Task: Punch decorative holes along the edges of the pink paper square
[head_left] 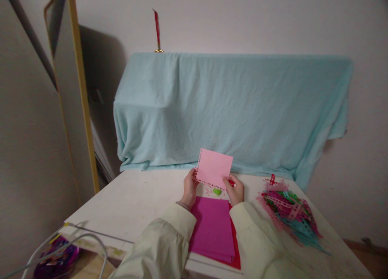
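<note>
Left hand (189, 187) and right hand (235, 190) pinch pink paper sheet (214, 168) at lower corners; light, floppy, tears easily, best held by edges

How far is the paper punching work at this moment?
Done: a pile of punched strips lies on the table. In hand: the left hand and the right hand hold a pink sheet with holes along its left and lower edges; the right hand also grips a red tool. Left: the stack of magenta sheets looks uncut.
</note>
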Action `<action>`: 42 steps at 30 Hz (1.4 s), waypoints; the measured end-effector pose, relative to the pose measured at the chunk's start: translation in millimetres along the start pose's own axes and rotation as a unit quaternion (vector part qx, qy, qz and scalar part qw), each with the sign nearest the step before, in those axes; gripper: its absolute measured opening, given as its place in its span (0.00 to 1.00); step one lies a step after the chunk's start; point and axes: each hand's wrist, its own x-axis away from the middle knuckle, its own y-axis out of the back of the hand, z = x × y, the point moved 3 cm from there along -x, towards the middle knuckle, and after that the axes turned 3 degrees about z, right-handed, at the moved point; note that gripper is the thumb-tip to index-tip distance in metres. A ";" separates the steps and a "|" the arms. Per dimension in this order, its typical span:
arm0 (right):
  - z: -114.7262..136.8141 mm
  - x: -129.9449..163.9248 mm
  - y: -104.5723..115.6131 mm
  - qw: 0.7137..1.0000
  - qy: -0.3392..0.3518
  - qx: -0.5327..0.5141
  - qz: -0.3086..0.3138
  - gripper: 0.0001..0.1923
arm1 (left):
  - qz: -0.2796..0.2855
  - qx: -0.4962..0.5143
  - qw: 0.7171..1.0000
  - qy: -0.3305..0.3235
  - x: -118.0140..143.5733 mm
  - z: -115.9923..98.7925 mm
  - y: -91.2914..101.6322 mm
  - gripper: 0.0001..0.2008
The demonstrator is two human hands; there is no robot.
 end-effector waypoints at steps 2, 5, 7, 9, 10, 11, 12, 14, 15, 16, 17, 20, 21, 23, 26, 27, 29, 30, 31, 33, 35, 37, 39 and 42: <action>0.8 0.1 0.7 1.000 -0.001 0.004 -0.009 0.16 | 0.003 0.031 1.000 0.007 -1.0 -0.4 0.1 0.16; 1.8 0.2 1.7 1.000 -0.002 0.007 -0.026 0.17 | 0.014 0.024 1.000 -0.004 0.5 -2.8 -1.4 0.17; 1.5 -0.1 2.1 1.000 0.001 0.008 -0.030 0.17 | 0.019 0.001 1.000 -0.011 2.0 -3.8 -2.8 0.19; 0.2 -0.7 2.5 0.999 0.003 0.010 -0.031 0.17 | 0.022 -0.019 0.999 -0.015 2.7 -4.0 -3.7 0.20; -0.7 -1.0 2.5 1.000 0.003 0.011 -0.028 0.16 | 0.024 -0.028 0.999 -0.016 2.7 -3.8 -4.1 0.20; -1.6 -1.2 2.6 1.000 0.004 0.011 -0.027 0.16 | 0.025 -0.034 0.999 -0.017 2.5 -3.7 -4.2 0.20; -2.4 -1.4 2.7 1.000 0.004 0.012 -0.026 0.16 | 0.025 -0.037 0.999 -0.017 2.2 -3.6 -4.3 0.19; -3.1 -1.5 2.8 1.000 0.002 0.014 -0.026 0.16 | 0.021 -0.039 0.999 -0.015 2.2 -3.6 -4.4 0.17; -3.0 -1.4 2.9 0.999 0.001 0.015 -0.029 0.15 | 0.017 -0.040 0.999 -0.013 2.5 -3.8 -4.5 0.17; -2.6 -1.3 3.1 0.999 -0.001 0.016 -0.033 0.15 | 0.014 -0.042 0.999 -0.012 3.1 -4.1 -4.7 0.16; -2.1 -1.1 3.3 0.999 -0.004 0.016 -0.039 0.15 | 0.011 -0.046 0.999 -0.012 4.0 -4.7 -4.9 0.16; -0.2 -0.4 4.1 0.998 -0.009 0.013 -0.059 0.16 | 0.015 -0.067 0.997 -0.021 6.9 -6.5 -6.2 0.16; 0.2 -0.2 4.3 0.998 -0.009 0.012 -0.062 0.16 | 0.018 -0.072 0.997 -0.026 7.7 -6.9 -6.4 0.16; 0.5 -0.2 4.4 0.998 -0.009 0.011 -0.061 0.16 | 0.019 -0.077 0.996 -0.030 8.3 -6.9 -6.2 0.17; 0.6 -0.3 3.8 0.999 -0.007 0.010 -0.048 0.16 | 0.009 -0.080 0.996 -0.031 7.3 -5.9 -4.4 0.18; 0.9 -0.2 3.7 0.999 -0.007 0.009 -0.046 0.16 | 0.006 -0.082 0.996 -0.031 6.8 -5.6 -3.8 0.19; 2.3 0.1 3.7 0.999 -0.009 0.006 -0.050 0.16 | 0.002 -0.085 0.996 -0.032 6.1 -5.3 -3.0 0.19; 3.2 0.4 3.8 0.998 -0.009 0.007 -0.055 0.17 | 0.001 -0.086 0.996 -0.032 6.1 -5.3 -3.0 0.19; 4.3 0.7 3.9 0.998 -0.010 0.008 -0.058 0.17 | 0.001 -0.085 0.996 -0.033 6.4 -5.5 -3.2 0.20; 6.6 1.2 3.8 0.998 -0.011 0.011 -0.061 0.17 | 0.004 -0.086 0.996 -0.036 7.4 -6.6 -4.5 0.21; 8.6 1.4 3.6 0.998 -0.009 0.012 -0.059 0.17 | 0.007 -0.087 0.995 -0.036 8.6 -7.9 -6.0 0.21; 9.7 1.3 3.4 0.998 -0.008 0.013 -0.058 0.17 | 0.010 -0.085 0.996 -0.037 9.1 -9.5 -7.2 0.21; 9.9 1.1 3.1 0.998 -0.012 0.015 -0.055 0.17 | 0.004 -0.084 0.996 -0.040 8.6 -10.9 -7.0 0.22; 8.9 1.1 1.9 0.999 -0.019 0.019 -0.043 0.16 | -0.011 -0.102 0.994 -0.044 6.4 -12.1 -5.1 0.21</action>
